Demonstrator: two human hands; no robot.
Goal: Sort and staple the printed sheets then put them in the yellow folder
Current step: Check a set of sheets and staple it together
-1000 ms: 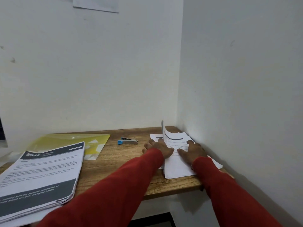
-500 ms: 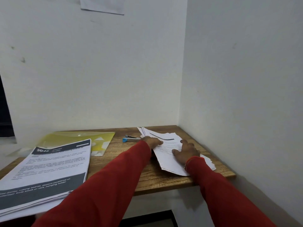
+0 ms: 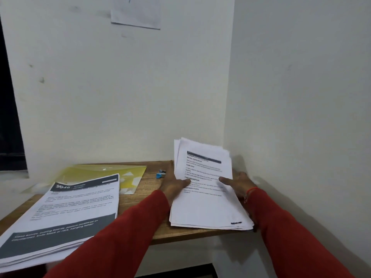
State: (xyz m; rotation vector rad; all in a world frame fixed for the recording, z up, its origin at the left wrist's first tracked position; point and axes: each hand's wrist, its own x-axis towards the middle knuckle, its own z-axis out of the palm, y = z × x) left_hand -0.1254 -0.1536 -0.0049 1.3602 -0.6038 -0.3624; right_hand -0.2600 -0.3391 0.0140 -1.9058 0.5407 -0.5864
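Left hand [image 3: 174, 187] and right hand [image 3: 240, 182] (thumbs on top) gripping opposite edges of printed sheets [image 3: 204, 189] between them

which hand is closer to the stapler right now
Left. The left hand grips the left edge of the paper stack, just in front of the stapler. The right hand holds the stack's far side, well to the stapler's right.

Long red sleeves [image 3: 112, 239] cover both arms; a red thread bracelet [image 3: 250, 192] circles the right wrist.
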